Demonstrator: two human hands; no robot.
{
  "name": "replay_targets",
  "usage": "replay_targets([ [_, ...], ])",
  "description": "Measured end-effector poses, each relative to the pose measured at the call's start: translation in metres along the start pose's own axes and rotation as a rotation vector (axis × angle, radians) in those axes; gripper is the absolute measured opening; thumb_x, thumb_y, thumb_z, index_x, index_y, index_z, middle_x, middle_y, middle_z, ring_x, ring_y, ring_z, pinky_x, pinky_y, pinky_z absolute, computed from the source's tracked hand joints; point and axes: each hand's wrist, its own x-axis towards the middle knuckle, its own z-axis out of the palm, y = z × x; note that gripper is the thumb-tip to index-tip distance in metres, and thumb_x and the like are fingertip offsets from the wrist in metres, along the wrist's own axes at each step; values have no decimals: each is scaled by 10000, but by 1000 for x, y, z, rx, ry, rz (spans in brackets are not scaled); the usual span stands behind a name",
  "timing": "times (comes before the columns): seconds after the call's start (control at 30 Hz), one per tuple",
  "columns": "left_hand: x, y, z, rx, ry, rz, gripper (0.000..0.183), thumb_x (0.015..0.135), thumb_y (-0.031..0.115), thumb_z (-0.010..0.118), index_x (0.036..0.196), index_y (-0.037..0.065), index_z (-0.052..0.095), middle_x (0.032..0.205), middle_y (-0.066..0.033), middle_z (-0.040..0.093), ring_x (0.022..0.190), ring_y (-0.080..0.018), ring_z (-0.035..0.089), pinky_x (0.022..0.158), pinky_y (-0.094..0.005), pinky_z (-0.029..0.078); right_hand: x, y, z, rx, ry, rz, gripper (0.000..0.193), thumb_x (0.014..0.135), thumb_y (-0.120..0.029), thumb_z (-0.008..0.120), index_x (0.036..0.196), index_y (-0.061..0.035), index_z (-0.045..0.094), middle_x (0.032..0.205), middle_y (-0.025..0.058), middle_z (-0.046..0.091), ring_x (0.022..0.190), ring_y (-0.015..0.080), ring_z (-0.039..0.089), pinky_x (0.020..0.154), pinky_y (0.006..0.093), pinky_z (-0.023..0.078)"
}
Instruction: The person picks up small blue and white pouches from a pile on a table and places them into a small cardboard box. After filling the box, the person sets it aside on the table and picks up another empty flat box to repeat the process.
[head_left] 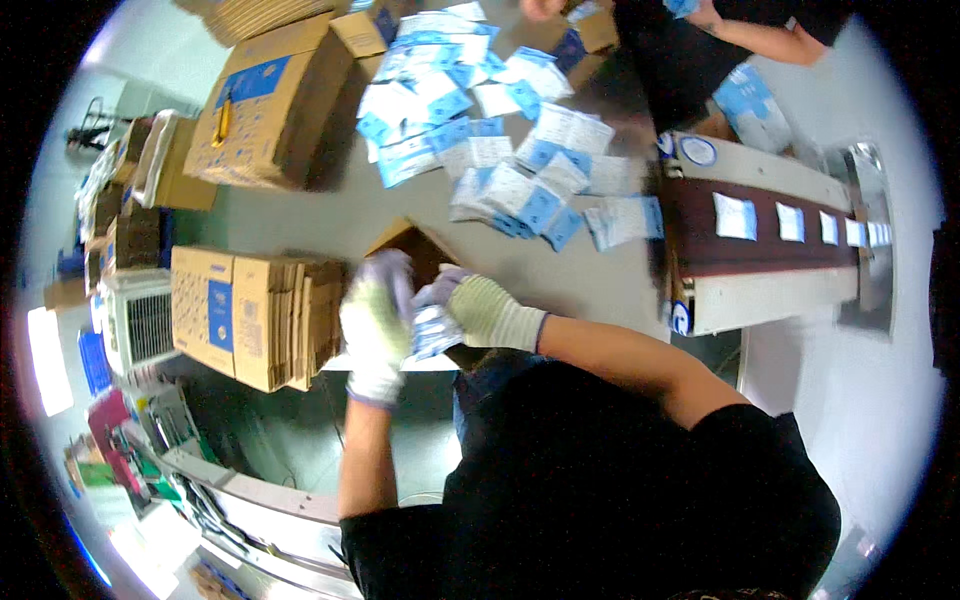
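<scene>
A small bundle of blue and white packets (435,333) is between the 2 gloved hands, just in front of an open cardboard box (398,231) near the front edge of the table (590,290). The right hand (490,308) has its fingers bent at the bundle's upper right side and seems to pinch the packets there. The left hand (378,308) is at the bundle's left side, but its fingers are blurred – I cannot tell whether they are spread, pressed together or pinching.

To handle the bundle well, I would line up the packet edges before moving it and hold it from 2 sides with light, even pressure, since thin packets like these probably slide over each other or crease. Keeping the box flaps folded outward should stop a corner from catching – the dark inside of the box hides how much room there is. A steady left hand would help too.

More packets lie in a loose heap (430,90) beyond the box. A stack of flattened boxes (265,315) stands just left of the left hand, so that elbow needs care.
</scene>
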Motion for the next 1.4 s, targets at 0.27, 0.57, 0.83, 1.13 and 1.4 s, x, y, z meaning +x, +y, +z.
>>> replay_targets([
  [0.27, 7, -140, 112, 317, -1270, 27, 379, 873, 270, 396, 1192, 101, 510, 1267, -138, 475, 1188, -287, 415, 1003, -344, 306, -38, -5, -47, -110, 85, -94, 554, 706, -404, 606, 1118, -69, 446, 1161, 138, 457, 1153, 299, 394, 1036, 462, 232],
  [0.57, -71, -129, 177, 490, -1274, 608, 349, 835, 255, 424, 1060, 59, 606, 1072, -153, 598, 999, -321, 549, 868, -356, 437, -157, 151, -187, -471, -434, 759, 462, 724, -300, 603, 1084, -15, 554, 1055, 183, 566, 987, 337, 522, 899, 407, 395],
  [0.83, -55, -8, 137, 420, -1254, -103, 387, 838, 337, 408, 1065, 93, 604, 1073, -170, 590, 992, -327, 561, 816, -401, 465, -160, 212, -240, -344, -154, 653, 385, 743, -219, 659, 1066, -35, 562, 1071, 179, 572, 1032, 334, 516, 909, 397, 398],
  [1.13, -86, -22, 126, 174, -665, 170, 173, 748, 213, 532, 836, 109, 637, 736, -94, 634, 695, -287, 601, 596, -405, 478, -133, 245, -181, -308, -705, 567, 308, 641, -149, 628, 939, -70, 628, 917, 156, 632, 822, 301, 601, 737, 410, 479],
  [1.4, -101, -54, 141, 291, -854, 129, 390, 892, 336, 366, 1058, 50, 574, 1107, -110, 584, 964, -272, 567, 830, -408, 462, -143, 131, -113, -428, -407, 633, 297, 718, -317, 589, 848, -53, 634, 836, 146, 644, 739, 280, 615, 667, 438, 472],
])
